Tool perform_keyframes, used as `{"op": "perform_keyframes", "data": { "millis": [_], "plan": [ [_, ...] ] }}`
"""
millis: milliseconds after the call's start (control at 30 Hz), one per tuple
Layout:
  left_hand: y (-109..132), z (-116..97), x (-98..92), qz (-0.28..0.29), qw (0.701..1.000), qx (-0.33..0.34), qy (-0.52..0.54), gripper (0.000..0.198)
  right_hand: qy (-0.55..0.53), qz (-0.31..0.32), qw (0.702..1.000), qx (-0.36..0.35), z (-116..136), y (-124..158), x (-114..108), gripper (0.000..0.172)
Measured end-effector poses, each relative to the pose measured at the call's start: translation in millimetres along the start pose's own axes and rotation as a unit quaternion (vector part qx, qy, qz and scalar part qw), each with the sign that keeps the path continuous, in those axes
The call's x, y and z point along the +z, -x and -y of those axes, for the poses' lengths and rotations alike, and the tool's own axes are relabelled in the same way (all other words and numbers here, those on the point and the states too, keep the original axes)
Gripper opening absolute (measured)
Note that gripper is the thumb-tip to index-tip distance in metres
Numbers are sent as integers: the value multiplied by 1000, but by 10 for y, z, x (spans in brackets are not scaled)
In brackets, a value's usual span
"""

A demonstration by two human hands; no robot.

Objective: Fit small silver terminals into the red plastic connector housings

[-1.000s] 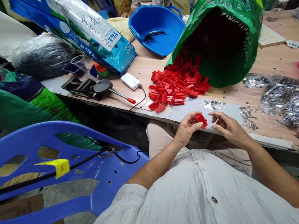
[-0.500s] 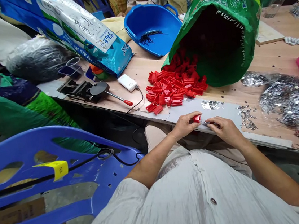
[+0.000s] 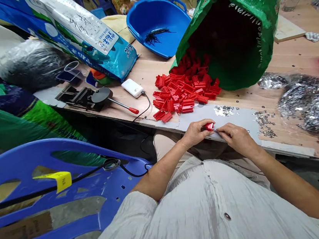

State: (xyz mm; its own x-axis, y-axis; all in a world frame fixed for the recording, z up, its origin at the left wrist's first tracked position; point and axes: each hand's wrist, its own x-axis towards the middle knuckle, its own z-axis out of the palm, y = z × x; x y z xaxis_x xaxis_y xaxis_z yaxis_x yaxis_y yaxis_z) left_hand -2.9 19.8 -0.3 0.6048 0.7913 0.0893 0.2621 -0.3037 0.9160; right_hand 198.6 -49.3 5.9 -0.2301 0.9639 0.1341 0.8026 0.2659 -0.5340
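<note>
My left hand (image 3: 196, 133) grips a small red plastic clip (image 3: 209, 126) right at the near edge of the tabletop (image 3: 153, 68), fingers closed around it. My right hand (image 3: 237, 139) pinches a thin metal piece (image 3: 218, 131) against the clip's end. The piece is tiny and mostly hidden, so I judge a slip would drop it into my lap or among the loose metal bits (image 3: 226, 110). Pushed in crooked, it might bend or jam. The pile of red clips (image 3: 185, 89) lies behind.
</note>
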Motion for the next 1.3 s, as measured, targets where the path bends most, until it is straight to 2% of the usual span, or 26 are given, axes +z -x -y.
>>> {"op": "perform_keyframes", "data": {
  "millis": [200, 300, 433, 567, 633, 733, 833, 933, 1133, 1233, 1300],
  "plan": [
    [-5, 51, 23, 0, 1000, -5, 4, 34, 68, -23, 996, 61, 184, 6, 110, 21],
    [-4, 55, 30, -2, 1000, -4, 18, 34, 67, -19, 995, 75, 211, -5, 113, 21],
    [26, 14, 38, -11, 999, -14, 40, 33, 22, -4, 998, 64, 175, 13, 42, 23],
    [112, -78, 72, -64, 989, -26, 131, 37, -82, -39, 994, 55, 180, 79, -54, 25],
    [161, -152, 94, -88, 967, -41, 236, 40, -151, -27, 986, 67, 217, 115, -106, 25],
    [220, -292, 123, -101, 904, -79, 407, 32, -222, 27, 973, 56, 306, 148, -187, 33],
    [263, -430, 146, -89, 835, -124, 528, 33, -215, 50, 975, 24, 393, 149, -250, 44],
    [298, -533, 173, -77, 790, -149, 590, 29, -195, 50, 979, 16, 432, 140, -271, 47],
    [334, -637, 249, -91, 729, -202, 647, 11, -132, 5, 991, -1, 414, 147, -247, 42],
    [338, -658, 302, -116, 715, -206, 658, 11, -87, -40, 995, 1, 409, 132, -229, 39],
    [339, -665, 332, -124, 712, -198, 662, 10, -108, -49, 993, 4, 405, 114, -217, 39]
  ]
}}
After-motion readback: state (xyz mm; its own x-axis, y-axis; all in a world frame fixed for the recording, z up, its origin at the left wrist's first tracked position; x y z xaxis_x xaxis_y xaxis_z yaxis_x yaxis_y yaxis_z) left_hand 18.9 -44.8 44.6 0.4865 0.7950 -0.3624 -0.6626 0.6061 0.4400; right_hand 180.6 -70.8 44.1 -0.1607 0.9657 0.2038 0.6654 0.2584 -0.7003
